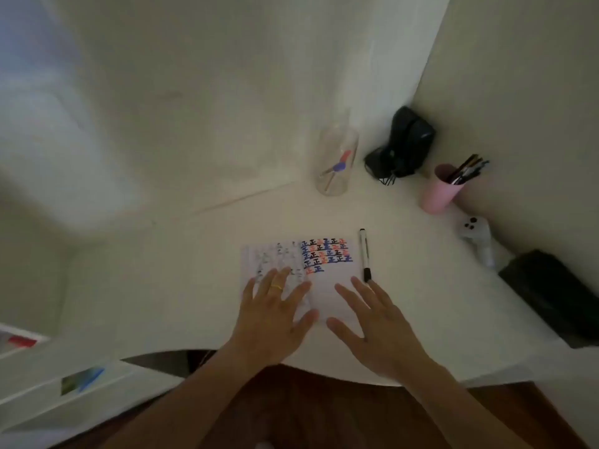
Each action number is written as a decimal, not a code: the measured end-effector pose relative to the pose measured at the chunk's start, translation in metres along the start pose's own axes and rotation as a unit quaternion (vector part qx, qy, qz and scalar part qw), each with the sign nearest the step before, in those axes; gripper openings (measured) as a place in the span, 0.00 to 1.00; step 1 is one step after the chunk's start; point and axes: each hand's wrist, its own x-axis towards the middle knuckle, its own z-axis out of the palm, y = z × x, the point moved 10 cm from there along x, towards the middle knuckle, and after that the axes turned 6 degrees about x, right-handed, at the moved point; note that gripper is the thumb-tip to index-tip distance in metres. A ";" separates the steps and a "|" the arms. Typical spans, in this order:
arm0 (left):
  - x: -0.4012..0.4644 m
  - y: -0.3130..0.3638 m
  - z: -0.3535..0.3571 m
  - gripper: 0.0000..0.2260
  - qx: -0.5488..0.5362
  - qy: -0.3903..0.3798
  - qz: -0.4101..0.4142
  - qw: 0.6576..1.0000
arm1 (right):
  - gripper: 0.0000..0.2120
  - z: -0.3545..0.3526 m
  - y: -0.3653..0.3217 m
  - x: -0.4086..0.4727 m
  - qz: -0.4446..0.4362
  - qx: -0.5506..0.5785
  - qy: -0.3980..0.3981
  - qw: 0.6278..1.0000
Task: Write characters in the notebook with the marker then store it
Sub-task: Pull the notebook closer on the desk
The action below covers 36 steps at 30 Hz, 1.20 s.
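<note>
We see a smooth white bench (201, 270) with a round front edge. On it lies an open notebook (327, 286) with thin, flat paper pages. The right page has rows of the same little character (325, 254) in black, blue and red. The left page shows faint grey marks. The lower part of the right page is blank.

Our left hand (275, 315) lies flat on the left page, palm down, fingers spread wide. Its grip holds nothing. A yellow ring (276, 286) sits on one finger. Our right hand (372, 325) is flat too, over the lower right page, fingers spread and holding nothing. Its fingertips are near the marker.

The marker (364, 254) is a long thin stick, white with a black cap end. It lies on the bench just beside the right edge of the notebook.

Farther back stands a clear glass jar (337, 163) with coloured markers inside. A pink cup (439, 192) holds dark pens. A lumpy black bag (405, 144) sits in the corner.
</note>
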 end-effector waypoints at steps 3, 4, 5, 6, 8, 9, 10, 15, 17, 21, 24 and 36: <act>0.016 0.000 0.045 0.25 0.002 0.037 0.005 0.999 | 0.38 0.043 0.019 0.025 -0.026 -0.043 0.033 0.998; 0.019 -0.002 0.057 0.24 0.006 0.065 0.010 0.998 | 0.37 0.051 0.023 0.031 -0.037 -0.051 0.058 0.996; 0.021 -0.001 0.068 0.24 -0.001 0.082 0.018 0.996 | 0.35 0.061 0.030 0.034 -0.042 -0.051 0.076 0.995; 0.020 0.001 0.077 0.23 -0.008 0.097 0.027 0.995 | 0.33 0.070 0.034 0.035 -0.050 -0.053 0.098 0.993; 0.018 -0.002 0.088 0.23 -0.021 0.136 0.034 0.990 | 0.31 0.081 0.040 0.036 -0.071 -0.067 0.135 0.986; 0.016 -0.002 0.090 0.23 -0.025 0.147 0.030 0.988 | 0.31 0.084 0.041 0.034 -0.074 -0.069 0.151 0.983; 0.015 -0.003 0.089 0.23 -0.031 0.155 0.022 0.987 | 0.31 0.082 0.042 0.032 -0.073 -0.064 0.170 0.981; 0.008 0.001 0.080 0.22 -0.036 0.204 0.013 0.978 | 0.29 0.074 0.038 0.024 -0.077 -0.048 0.229 0.969; 0.008 -0.001 0.082 0.23 -0.031 0.225 0.016 0.974 | 0.28 0.072 0.040 0.023 -0.074 -0.044 0.259 0.962; 0.004 -0.003 0.090 0.25 -0.019 0.197 -0.001 0.980 | 0.17 0.064 0.046 0.009 -0.047 -0.046 0.304 0.951; 0.000 0.000 0.094 0.27 -0.026 0.156 -0.003 0.987 | 0.15 0.059 0.043 -0.002 -0.028 -0.051 0.301 0.952; 0.001 -0.002 0.104 0.26 -0.028 0.125 0.008 0.992 | 0.14 0.059 0.042 0.001 -0.031 -0.043 0.314 0.948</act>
